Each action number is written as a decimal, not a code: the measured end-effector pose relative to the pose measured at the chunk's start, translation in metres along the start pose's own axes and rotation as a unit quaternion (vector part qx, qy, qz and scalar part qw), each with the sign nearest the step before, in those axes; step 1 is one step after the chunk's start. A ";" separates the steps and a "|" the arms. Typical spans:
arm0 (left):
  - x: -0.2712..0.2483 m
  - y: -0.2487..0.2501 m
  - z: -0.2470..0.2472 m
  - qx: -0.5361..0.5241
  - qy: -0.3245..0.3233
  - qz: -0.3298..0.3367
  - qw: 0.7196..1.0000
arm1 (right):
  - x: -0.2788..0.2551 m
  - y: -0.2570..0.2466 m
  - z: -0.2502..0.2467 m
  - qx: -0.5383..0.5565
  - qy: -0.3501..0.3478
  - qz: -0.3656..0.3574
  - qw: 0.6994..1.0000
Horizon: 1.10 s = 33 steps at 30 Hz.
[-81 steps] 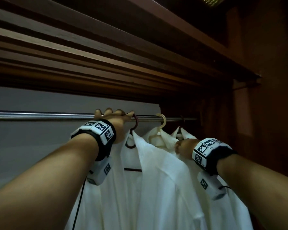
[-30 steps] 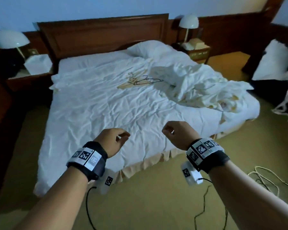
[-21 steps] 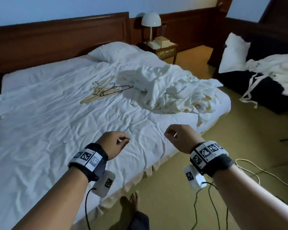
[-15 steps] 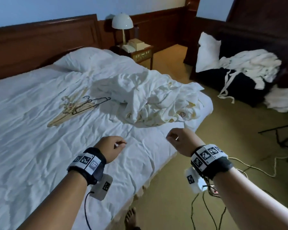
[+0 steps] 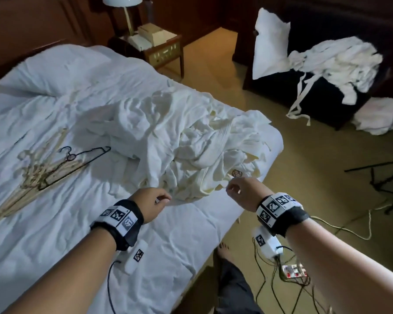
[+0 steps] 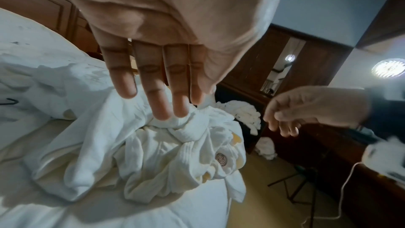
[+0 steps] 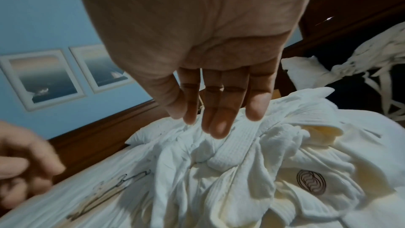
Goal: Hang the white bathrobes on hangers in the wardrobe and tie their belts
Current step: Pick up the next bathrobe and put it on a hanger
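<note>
Head view. Bed (image 5: 55,234), white sheet, rumpled. Heap of white bathrobes (image 5: 186,143) on bed's right part, round logo patch facing up nr the edge. Hangers (image 5: 43,171), wooden bunch w/ one black wire one, flat on sheet left of heap, apart from it. Left hand (image 5: 149,201) over the sheet just short of heap, fingers loosely curled, holding nothing. Right hand (image 5: 245,192) over bed edge at heap's near corner, fingers loosely bent, holding nothing. More white robes (image 5: 331,62) w/ belts trailing, on dark armchair (image 5: 281,91) far right; white pillow (image 5: 270,41) propped on it. Lamp (image 5: 123,3) on nightstand (image 5: 166,51) past the bed. Cables (image 5: 281,279) on carpet.

Left wrist view. Left hand (image 6: 166,44) fingers straight, side by side, above bathrobes (image 6: 164,159); contact w/ cloth: can't tell. Right hand (image 6: 306,108) to the side, fingers slack, empty.

Right wrist view. Right hand (image 7: 208,67) fingers extended, close together, tips just over bathrobes (image 7: 252,171); touching or not: can't tell. Logo patch lower right. Left hand (image 7: 19,162) blurred at left edge. Hangers (image 7: 105,195) on sheet. Two framed pictures (image 7: 65,75) on blue wall.
</note>
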State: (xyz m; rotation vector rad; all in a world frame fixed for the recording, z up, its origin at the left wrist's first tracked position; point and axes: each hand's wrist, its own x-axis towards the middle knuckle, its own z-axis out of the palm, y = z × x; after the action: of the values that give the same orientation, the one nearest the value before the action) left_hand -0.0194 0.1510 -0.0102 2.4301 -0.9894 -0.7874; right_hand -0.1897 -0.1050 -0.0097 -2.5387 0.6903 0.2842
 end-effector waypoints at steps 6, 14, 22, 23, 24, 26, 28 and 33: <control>0.062 0.007 0.003 -0.009 -0.030 -0.092 0.995 | 0.152 0.032 -0.006 -0.039 -0.078 -0.016 0.996; 0.117 0.012 0.012 -0.028 0.010 -0.144 0.989 | 0.305 0.057 -0.001 -0.242 -0.119 -0.042 0.962; 0.151 0.015 0.025 -0.023 0.007 -0.149 0.989 | 0.350 0.066 -0.005 -0.240 -0.081 -0.147 0.956; 0.157 0.018 0.026 -0.030 0.000 -0.149 0.988 | 0.345 0.063 -0.007 -0.212 -0.079 -0.152 0.962; 0.164 0.021 0.026 -0.038 -0.012 -0.149 0.988 | 0.340 0.061 -0.011 -0.189 -0.079 -0.157 0.966; 0.181 0.025 0.027 -0.027 -0.032 -0.126 0.991 | 0.326 0.061 -0.016 -0.167 -0.096 -0.174 0.966; 0.201 0.022 0.025 0.024 -0.013 -0.111 0.993 | 0.312 0.065 -0.017 -0.160 -0.136 -0.189 0.959; 0.286 -0.039 0.000 -0.042 0.178 -0.371 0.910 | 0.289 0.066 -0.007 -0.110 -0.150 -0.176 0.967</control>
State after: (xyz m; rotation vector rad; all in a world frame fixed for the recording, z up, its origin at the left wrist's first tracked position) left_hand 0.1689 -0.0315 -0.1310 2.7294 0.1361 -0.5397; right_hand 0.0222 -0.2797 -0.1224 -2.6821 0.0925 0.6312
